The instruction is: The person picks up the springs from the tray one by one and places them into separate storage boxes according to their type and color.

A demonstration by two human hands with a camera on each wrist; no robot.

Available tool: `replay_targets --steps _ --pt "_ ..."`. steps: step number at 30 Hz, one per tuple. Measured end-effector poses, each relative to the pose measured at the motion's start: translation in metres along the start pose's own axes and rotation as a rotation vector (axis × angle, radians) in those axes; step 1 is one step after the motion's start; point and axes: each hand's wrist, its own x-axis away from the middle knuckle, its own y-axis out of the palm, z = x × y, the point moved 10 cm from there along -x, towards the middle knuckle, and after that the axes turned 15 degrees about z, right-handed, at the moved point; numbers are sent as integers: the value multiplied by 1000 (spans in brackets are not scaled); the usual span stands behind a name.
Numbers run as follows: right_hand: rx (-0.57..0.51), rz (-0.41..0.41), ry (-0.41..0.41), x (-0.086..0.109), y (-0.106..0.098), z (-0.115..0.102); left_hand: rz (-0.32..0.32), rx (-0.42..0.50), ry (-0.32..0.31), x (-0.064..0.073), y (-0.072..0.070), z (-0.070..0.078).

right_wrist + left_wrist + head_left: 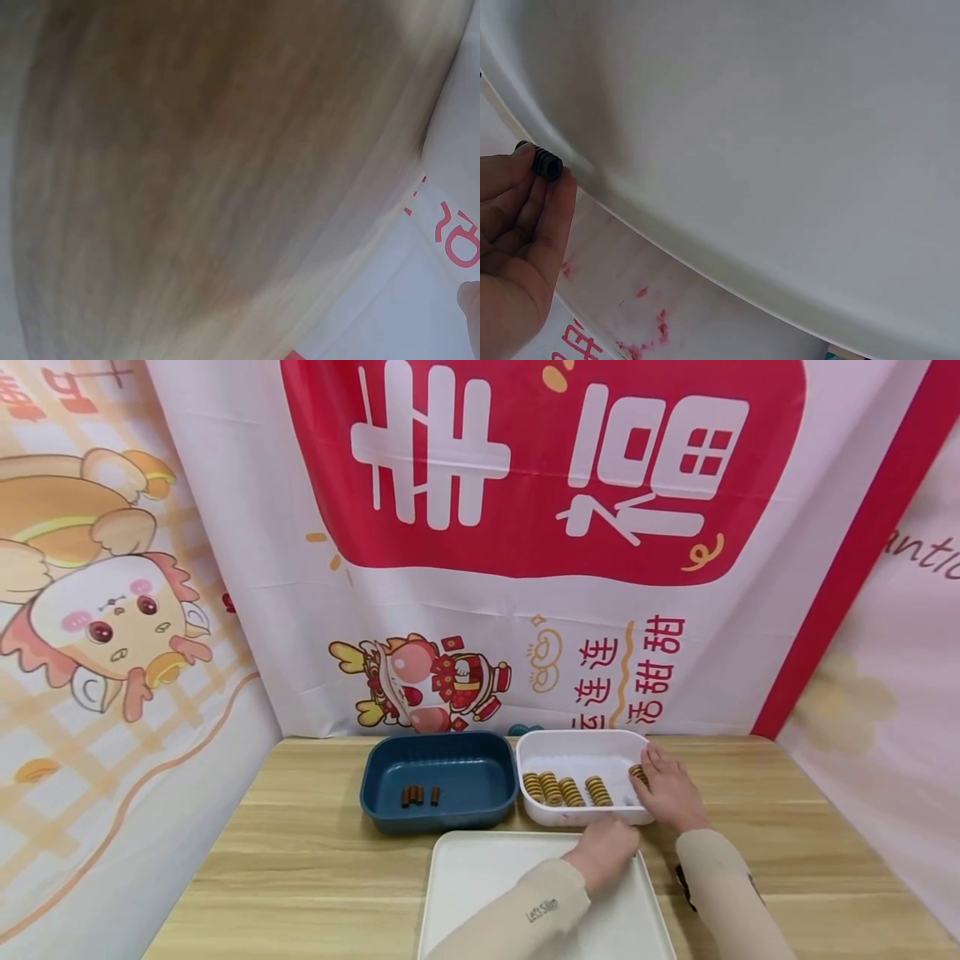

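Note:
My left hand (611, 852) hovers over the far right corner of a white tray (487, 893), close to the front wall of a white bin (577, 814). In the left wrist view this left hand (551, 174) pinches a small dark ribbed spring (547, 165) between its fingertips. My right hand (663, 785) lies on the white bin's right rim with its fingers stretched inward, touching the rightmost of several yellow-brown coils (570, 790) lined up inside. The right wrist view is blurred and shows only wood and one fingertip (471, 307).
A dark blue bin (438, 814) stands left of the white bin and holds a few small dark springs (418, 795). All three containers rest on a wooden table (300, 868). Printed banners close off the back and both sides.

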Motion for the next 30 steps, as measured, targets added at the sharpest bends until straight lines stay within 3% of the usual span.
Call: replay_targets --steps 5,10,13,18,20,21,24,30 --pt "-2 -9 -5 1 4 1 -13 92 -10 7 -4 -3" --pt "-3 4 -9 1 2 4 -59 322 -92 9 -12 -10" --pt "0 3 -12 0 1 2 -115 611 -217 8 -19 -17" --pt "7 -9 -12 0 0 -1 -330 1424 -593 17 -25 -23" --pt "7 -16 -8 0 1 -1 -418 1658 -710 22 -29 -23" --pt "6 -16 -9 0 1 -1 -448 1742 -756 24 -32 -23" --pt "-2 -23 -8 0 2 -2 -473 1886 -806 29 -41 -26" --pt "-5 15 -29 -1 1 0 -403 2039 -857 27 -52 -39"
